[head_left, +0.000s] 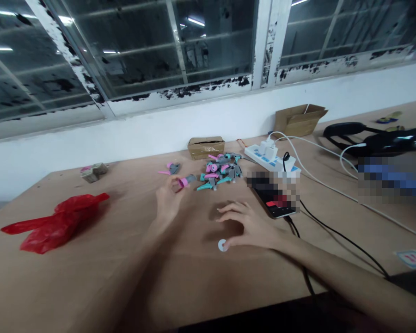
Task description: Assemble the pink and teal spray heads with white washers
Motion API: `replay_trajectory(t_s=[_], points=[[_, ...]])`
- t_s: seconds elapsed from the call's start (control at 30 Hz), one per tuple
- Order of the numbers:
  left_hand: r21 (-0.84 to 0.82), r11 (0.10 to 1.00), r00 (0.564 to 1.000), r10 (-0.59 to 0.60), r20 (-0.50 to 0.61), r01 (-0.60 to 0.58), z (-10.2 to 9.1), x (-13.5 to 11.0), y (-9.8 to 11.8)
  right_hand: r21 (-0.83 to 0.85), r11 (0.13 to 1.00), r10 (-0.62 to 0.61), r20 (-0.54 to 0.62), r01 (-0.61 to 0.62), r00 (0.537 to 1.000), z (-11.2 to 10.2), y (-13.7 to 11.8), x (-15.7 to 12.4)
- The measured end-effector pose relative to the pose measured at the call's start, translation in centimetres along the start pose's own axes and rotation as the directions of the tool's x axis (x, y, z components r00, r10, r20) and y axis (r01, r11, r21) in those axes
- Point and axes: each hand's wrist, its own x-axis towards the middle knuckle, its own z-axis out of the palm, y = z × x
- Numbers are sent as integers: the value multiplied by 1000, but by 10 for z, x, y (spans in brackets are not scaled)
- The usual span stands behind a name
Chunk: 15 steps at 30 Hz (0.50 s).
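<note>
My left hand [168, 201] is closed around a small pink and grey plastic part [183, 183], held just above the table. To its right my right hand [251, 226] hovers low with fingers spread and curved. Its thumb tip overlaps the edge of a small white disc [222, 244] on the table; whether they touch I cannot tell. Past both hands lies a pile of pink, teal and grey plastic parts [224, 170]. Another pink and grey part [174, 168] lies apart from the pile, beyond my left hand.
A red plastic bag [64, 221] lies at left, with grey blocks [93, 172] behind it. A small cardboard box [206, 148] and an open carton [298, 122] stand by the wall. A phone [272, 196], power strip [275, 159] and cables occupy the right side.
</note>
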Motion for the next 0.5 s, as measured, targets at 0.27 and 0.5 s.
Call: replay_trajectory(t_s=[0.27, 0.5], points=[[36, 979, 967, 191, 168, -200, 56, 3, 5, 14, 997, -81, 112, 80, 990, 9, -2, -1], [312, 935, 973, 105, 208, -167, 26, 14, 0, 97, 995, 35, -58, -29, 998, 17, -1, 2]])
